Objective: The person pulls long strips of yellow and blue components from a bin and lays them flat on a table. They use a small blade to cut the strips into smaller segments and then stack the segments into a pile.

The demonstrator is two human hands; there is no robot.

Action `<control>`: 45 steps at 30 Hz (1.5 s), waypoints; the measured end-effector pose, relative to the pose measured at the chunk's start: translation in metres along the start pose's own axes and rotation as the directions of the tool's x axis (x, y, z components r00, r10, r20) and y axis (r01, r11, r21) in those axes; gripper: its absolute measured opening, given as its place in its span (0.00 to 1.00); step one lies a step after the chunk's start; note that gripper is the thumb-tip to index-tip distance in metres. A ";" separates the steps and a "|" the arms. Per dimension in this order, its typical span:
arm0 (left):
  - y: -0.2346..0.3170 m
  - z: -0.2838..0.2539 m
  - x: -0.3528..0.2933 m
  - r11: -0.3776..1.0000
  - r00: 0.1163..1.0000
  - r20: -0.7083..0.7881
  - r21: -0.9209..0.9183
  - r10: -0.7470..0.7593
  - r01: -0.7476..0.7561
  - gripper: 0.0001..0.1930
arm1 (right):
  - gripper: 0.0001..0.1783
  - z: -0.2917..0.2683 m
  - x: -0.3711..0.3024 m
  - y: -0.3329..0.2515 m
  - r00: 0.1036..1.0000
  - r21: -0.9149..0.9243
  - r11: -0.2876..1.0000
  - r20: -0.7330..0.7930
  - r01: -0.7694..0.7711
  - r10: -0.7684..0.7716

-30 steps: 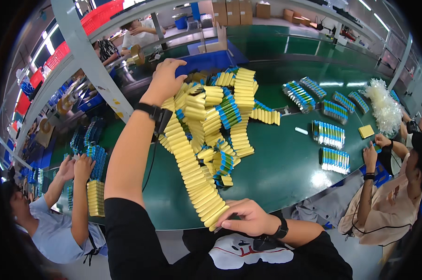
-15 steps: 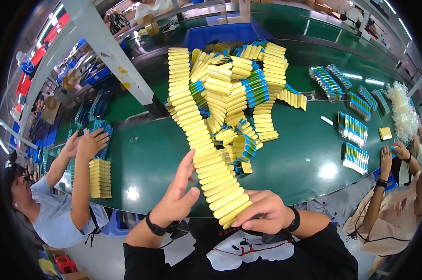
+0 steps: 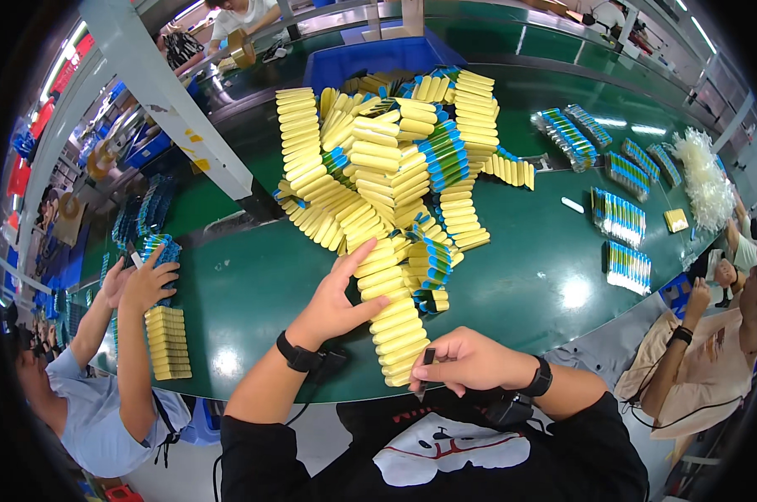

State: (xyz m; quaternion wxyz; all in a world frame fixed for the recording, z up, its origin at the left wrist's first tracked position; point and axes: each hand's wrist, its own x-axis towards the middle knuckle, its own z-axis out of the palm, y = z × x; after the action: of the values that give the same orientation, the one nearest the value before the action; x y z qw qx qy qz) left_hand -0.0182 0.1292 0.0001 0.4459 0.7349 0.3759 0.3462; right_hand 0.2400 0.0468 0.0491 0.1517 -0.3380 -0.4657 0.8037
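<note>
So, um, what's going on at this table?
The person's left hand is spread on a strip of yellow cylinders, while the right hand holds a slim dark tool at its near end. The strip runs down from a tangled heap on the green table. To the left, a co-worker has both hands at blue bundles.

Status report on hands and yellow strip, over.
Left hand spread over yellow strip. Right hand gripping slim dark tool at strip's near end. Jumbled heap just beyond left hand.

Glossy green worktop (image 3: 512, 272); toward its near edge, smooth yellow strip (image 3: 396, 333) (plastic-looking); by its right, crinkly translucent bundle (image 3: 699, 184).
</note>
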 end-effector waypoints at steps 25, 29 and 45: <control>-0.003 -0.002 -0.003 1.000 0.999 0.054 -0.025 -0.002 0.003 0.47 | 0.10 -0.130 0.039 -0.047 0.675 -0.391 0.781 -0.398 0.488 -0.621; -0.001 -0.004 -0.002 0.999 0.998 0.056 -0.049 -0.017 0.020 0.47 | 0.09 -0.094 0.007 -0.053 0.759 -0.597 0.782 -0.423 0.177 -0.494; -0.002 -0.001 0.000 0.997 0.999 0.047 -0.071 0.018 -0.014 0.44 | 0.11 -0.164 0.090 -0.040 0.881 -0.127 0.892 -0.152 0.433 -0.449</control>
State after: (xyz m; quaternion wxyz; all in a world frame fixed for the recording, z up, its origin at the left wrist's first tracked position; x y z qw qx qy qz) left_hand -0.0200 0.1306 -0.0016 0.4778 0.7297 0.3467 0.3451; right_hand 0.2840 0.2245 -0.0084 0.3563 -0.2997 -0.5502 0.6932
